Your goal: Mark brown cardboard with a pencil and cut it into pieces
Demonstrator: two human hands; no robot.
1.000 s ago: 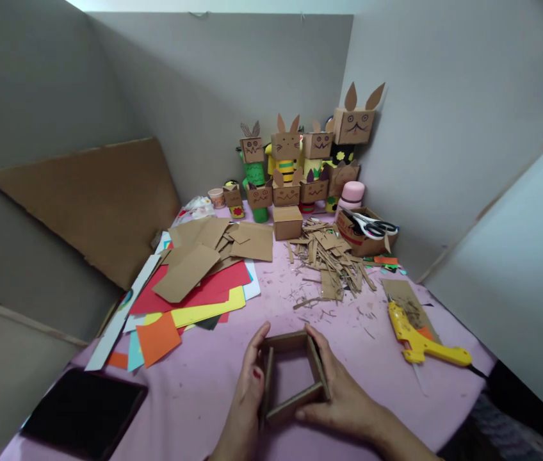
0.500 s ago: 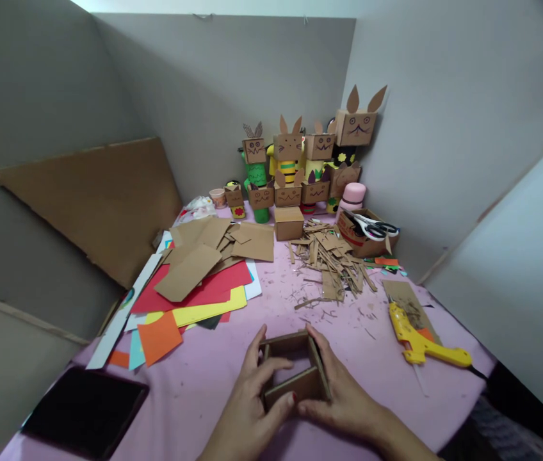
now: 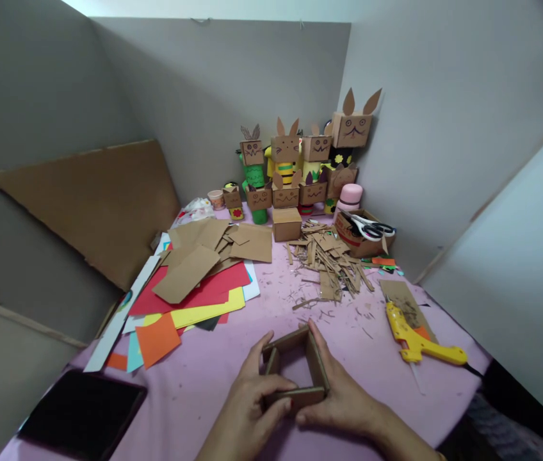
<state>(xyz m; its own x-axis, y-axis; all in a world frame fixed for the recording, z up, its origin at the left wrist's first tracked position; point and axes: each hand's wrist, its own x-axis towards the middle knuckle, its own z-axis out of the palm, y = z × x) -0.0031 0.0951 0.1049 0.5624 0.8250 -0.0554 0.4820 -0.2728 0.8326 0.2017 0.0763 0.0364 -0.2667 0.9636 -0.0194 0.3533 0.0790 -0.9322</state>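
Observation:
A small open cardboard frame [image 3: 317, 362] of upright walls sits low in the middle of the head view, the pink cloth showing through it. My left hand [image 3: 252, 397] is closed on its left side, with fingers along the far left corner and the left wall, and the thumb at the near wall. Round the right wall my right hand [image 3: 343, 397] is closed, a finger reaching the far right corner and the thumb near the front corner. Parts of the left and near walls are hidden by my left fingers.
A yellow glue gun [image 3: 410, 339] lies at the right. Cardboard scraps [image 3: 332, 256], cardboard sheets [image 3: 187, 272], coloured paper [image 3: 159, 339] and a dark tablet-like slab [image 3: 82, 410] cover parts of the table. Cardboard animal figures [image 3: 285, 150] and a box with scissors [image 3: 365, 234] stand behind.
The frame's near wall has shifted from slanted to more level, lining up with the side walls' near ends. My left index finger and thumb have moved nearer to me along it.

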